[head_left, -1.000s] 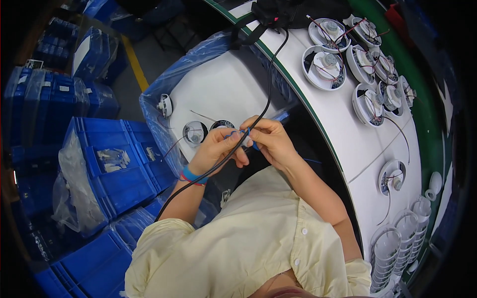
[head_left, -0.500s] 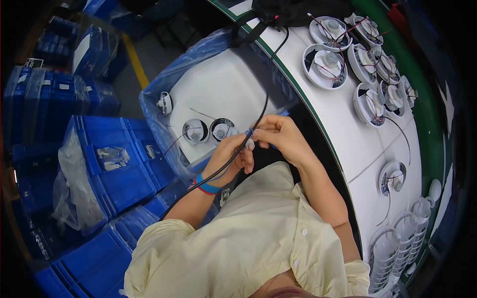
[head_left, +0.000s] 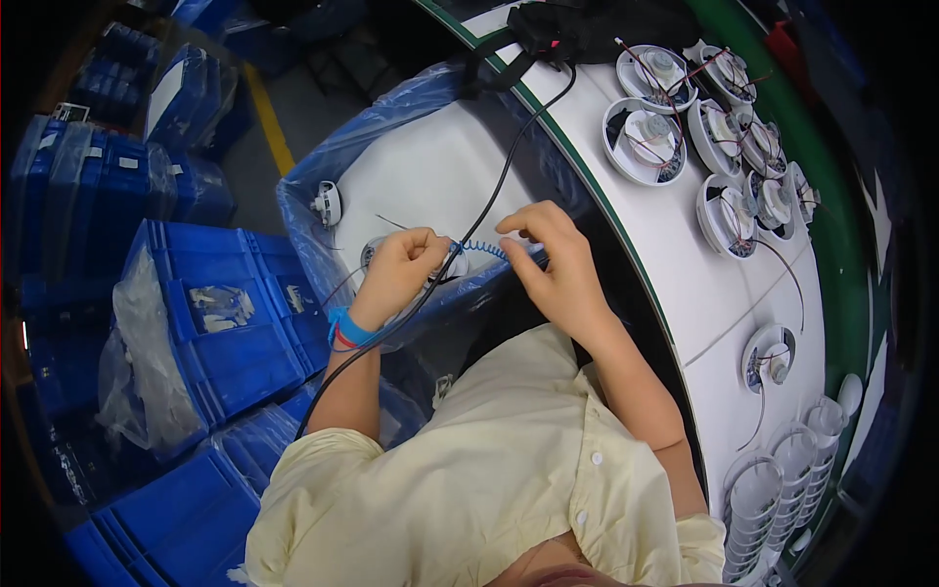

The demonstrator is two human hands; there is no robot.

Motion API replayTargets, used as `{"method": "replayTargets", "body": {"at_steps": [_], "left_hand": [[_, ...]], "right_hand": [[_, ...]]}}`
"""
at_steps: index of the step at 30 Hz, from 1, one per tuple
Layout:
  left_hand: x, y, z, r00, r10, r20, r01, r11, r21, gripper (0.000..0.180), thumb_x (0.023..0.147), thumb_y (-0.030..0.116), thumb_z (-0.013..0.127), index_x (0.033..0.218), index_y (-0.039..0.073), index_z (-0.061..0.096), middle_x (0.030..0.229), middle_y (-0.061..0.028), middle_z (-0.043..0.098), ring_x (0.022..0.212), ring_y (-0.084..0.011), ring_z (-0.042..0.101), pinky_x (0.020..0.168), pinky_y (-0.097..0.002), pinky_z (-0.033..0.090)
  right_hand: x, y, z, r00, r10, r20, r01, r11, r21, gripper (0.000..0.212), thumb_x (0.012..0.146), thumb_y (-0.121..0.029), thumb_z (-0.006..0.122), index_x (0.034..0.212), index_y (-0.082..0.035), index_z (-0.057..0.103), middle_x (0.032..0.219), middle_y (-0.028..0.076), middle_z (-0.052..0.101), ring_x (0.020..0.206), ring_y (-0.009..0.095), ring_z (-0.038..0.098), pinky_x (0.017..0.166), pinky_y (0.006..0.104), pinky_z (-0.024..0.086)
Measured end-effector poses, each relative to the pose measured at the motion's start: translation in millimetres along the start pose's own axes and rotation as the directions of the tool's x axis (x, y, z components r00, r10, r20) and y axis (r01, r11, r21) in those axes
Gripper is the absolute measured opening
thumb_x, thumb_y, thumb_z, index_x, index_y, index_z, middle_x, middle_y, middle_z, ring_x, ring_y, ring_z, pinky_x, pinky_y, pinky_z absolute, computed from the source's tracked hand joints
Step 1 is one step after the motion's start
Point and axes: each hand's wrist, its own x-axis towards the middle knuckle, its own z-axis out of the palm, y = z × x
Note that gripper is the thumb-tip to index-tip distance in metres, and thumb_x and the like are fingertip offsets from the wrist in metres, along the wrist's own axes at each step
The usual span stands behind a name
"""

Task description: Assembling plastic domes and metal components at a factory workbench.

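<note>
My left hand is closed in a pinch on one end of a blue coiled cord above the lined bin. A blue wristband with a red edge circles that wrist. The cord stretches toward my right hand, its far end close to the thumb tip. The right thumb and fingers are spread apart. A black cable runs down from the table edge, past the left fingertips and along the left forearm. Behind the left hand sit round white parts, partly hidden by the hand and cable.
A bin lined with blue plastic holds another small white part. On the white table at right stand several round white housings with wires, and clear stacked covers. Blue crates fill the left side.
My hands have moved apart, the left one leftward and the right one upward. The right fingers have opened from a pinch, and the blue coiled cord now shows stretched between the hands.
</note>
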Motion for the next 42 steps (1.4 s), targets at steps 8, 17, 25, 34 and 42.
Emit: {"method": "replayTargets", "body": {"at_steps": [8, 17, 25, 34, 42], "left_hand": [[0, 58, -19, 0.966, 0.258, -0.03, -0.21, 0.844, 0.493, 0.03, 0.095, 0.023, 0.061, 0.076, 0.0, 0.061, 0.055, -0.001, 0.046, 0.053, -0.0066, 0.038, 0.049, -0.0274, 0.03], [58, 177, 23, 0.434, 0.803, 0.409, -0.839, 0.194, 0.509, 0.025, 0.098, 0.019, 0.057, 0.087, -0.002, 0.065, 0.066, -0.0043, 0.057, 0.061, -0.0063, 0.05, 0.054, -0.023, 0.039], [114, 169, 50, 0.41, 0.873, 0.266, -0.61, 0.046, 0.791, 0.016, 0.088, 0.023, 0.063, 0.085, 0.009, 0.07, 0.076, -0.0099, 0.066, 0.069, -0.0257, 0.068, 0.056, -0.0366, 0.052], [128, 131, 70, 0.526, 0.71, 0.468, -0.429, -0.253, 0.867, 0.01, 0.081, 0.019, 0.066, 0.084, 0.009, 0.067, 0.078, -0.0071, 0.067, 0.074, -0.0269, 0.067, 0.061, -0.0376, 0.054], [77, 131, 47, 0.684, 0.508, 0.524, -0.729, 0.44, 0.525, 0.018, 0.086, 0.006, 0.059, 0.102, 0.001, 0.063, 0.095, -0.0162, 0.067, 0.091, -0.0351, 0.066, 0.074, -0.0385, 0.052]], "right_hand": [[12, 7, 36, 0.975, -0.19, 0.111, 0.198, 0.978, -0.06, 0.037, 0.087, 0.002, 0.057, 0.124, -0.002, 0.058, 0.1, 0.018, 0.062, 0.095, 0.033, 0.058, 0.085, 0.0391, 0.047], [11, 22, 25, 0.981, -0.019, 0.191, 0.027, 0.999, -0.035, 0.033, 0.089, 0.005, 0.051, 0.12, 0.002, 0.06, 0.094, 0.021, 0.064, 0.085, 0.036, 0.06, 0.08, 0.04, 0.048], [18, -29, 13, 0.924, -0.294, -0.243, 0.312, 0.949, 0.038, 0.018, 0.082, 0.003, 0.068, 0.1, 0.001, 0.063, 0.092, 0.012, 0.062, 0.074, 0.018, 0.06, 0.07, 0.0283, 0.05], [38, -35, 5, 0.951, -0.256, -0.175, 0.268, 0.962, 0.046, 0.016, 0.083, -0.004, 0.073, 0.089, -0.001, 0.059, 0.086, 0.007, 0.057, 0.071, 0.014, 0.053, 0.061, 0.0257, 0.044], [51, -11, -40, 0.991, -0.014, 0.136, -0.069, 0.808, 0.585, 0.016, 0.099, -0.018, 0.056, 0.092, -0.007, 0.047, 0.077, -0.001, 0.049, 0.063, 0.004, 0.04, 0.054, 0.0192, 0.031]]}}
